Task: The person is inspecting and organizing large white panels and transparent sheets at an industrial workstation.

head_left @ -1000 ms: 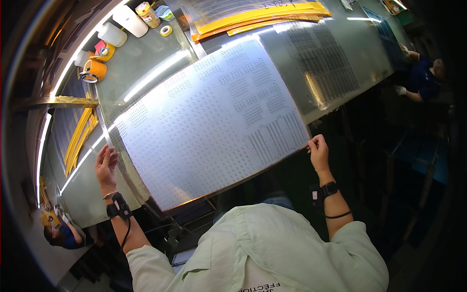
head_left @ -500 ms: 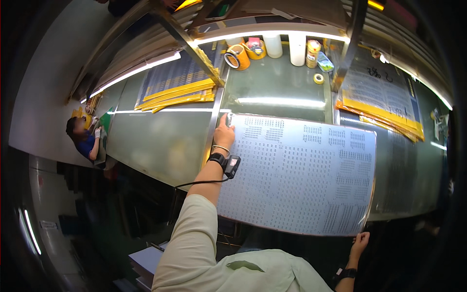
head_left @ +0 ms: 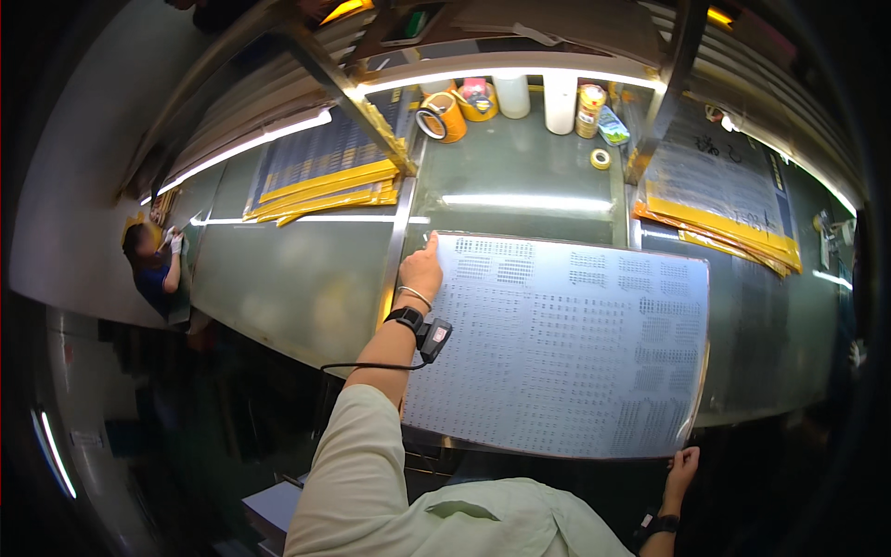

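Observation:
A large, pale blue-white rectangular panel (head_left: 566, 353) with rows of small dark marks lies before me, over the green worktop. My left hand (head_left: 422, 272) is at its far left corner, the index finger stretched along the edge and the other fingers curled there. At the near right corner my right hand (head_left: 684, 464) pinches the edge between thumb and fingers. The panel's near edge reaches past the table toward my body. Around my left wrist are a bangle and a black strap with a small cabled device (head_left: 434, 341).
Tape rolls (head_left: 444, 119), a white cylinder (head_left: 560, 102), a yellow can (head_left: 589, 110) and a small tape roll (head_left: 600, 159) stand at the back. Yellow-edged sheet stacks lie left (head_left: 325, 176) and right (head_left: 724, 209). Metal posts (head_left: 664, 102) rise between them. Far left, a person (head_left: 153, 269) works in gloves.
The whole view has shifted slightly, so the table things sit a little lower and further left. Both hands stay at the panel's corners. The far person's gloved hands have risen.

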`<act>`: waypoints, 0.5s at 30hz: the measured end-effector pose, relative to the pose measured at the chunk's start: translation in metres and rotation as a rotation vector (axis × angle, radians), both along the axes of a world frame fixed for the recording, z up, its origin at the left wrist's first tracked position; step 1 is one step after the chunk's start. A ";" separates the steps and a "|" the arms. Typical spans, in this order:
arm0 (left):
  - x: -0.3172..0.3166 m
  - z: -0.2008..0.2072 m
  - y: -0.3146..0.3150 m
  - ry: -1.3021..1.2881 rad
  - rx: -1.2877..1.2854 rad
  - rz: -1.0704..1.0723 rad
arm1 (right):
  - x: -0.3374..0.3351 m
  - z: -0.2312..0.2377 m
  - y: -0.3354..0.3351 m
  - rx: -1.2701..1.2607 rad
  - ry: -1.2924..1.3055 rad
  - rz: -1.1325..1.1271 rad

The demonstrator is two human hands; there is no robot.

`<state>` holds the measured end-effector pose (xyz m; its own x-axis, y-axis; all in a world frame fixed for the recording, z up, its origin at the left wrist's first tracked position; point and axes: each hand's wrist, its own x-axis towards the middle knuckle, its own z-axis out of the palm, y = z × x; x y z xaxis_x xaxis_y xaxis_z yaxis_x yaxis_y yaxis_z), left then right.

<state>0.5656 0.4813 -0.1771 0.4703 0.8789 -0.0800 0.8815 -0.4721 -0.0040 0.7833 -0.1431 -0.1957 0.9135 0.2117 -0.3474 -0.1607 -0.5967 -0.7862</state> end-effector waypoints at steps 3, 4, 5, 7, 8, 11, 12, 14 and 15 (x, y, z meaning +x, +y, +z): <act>0.018 0.000 -0.002 0.106 -0.077 0.035 | 0.016 0.002 0.006 -0.303 -0.301 0.147; 0.022 0.005 -0.009 0.112 0.006 0.019 | 0.022 0.010 0.020 -0.538 -0.599 0.284; 0.013 0.012 -0.012 0.125 0.104 0.021 | 0.028 0.026 0.058 -0.742 -0.630 0.346; -0.019 -0.004 0.000 0.021 0.301 -0.068 | 0.057 0.036 0.141 -0.661 -0.764 0.595; -0.019 -0.011 0.003 -0.002 0.295 -0.092 | 0.079 0.023 0.170 -0.636 -0.818 0.639; 0.003 -0.027 -0.004 -0.070 0.334 -0.178 | 0.162 -0.001 0.236 -0.622 -0.959 0.643; 0.011 -0.029 -0.004 -0.074 0.298 -0.181 | 0.185 -0.007 0.252 -0.641 -0.973 0.618; 0.011 -0.026 -0.004 -0.064 0.251 -0.186 | 0.207 -0.016 0.275 -0.653 -0.975 0.606; 0.011 -0.025 -0.004 -0.066 0.253 -0.186 | 0.212 -0.018 0.280 -0.658 -0.978 0.599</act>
<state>0.5768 0.4770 -0.2024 0.6220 0.7653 0.1657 0.7822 -0.6169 -0.0874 0.9957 0.1374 -0.2138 0.6692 0.7145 0.2044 0.7243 -0.6886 0.0358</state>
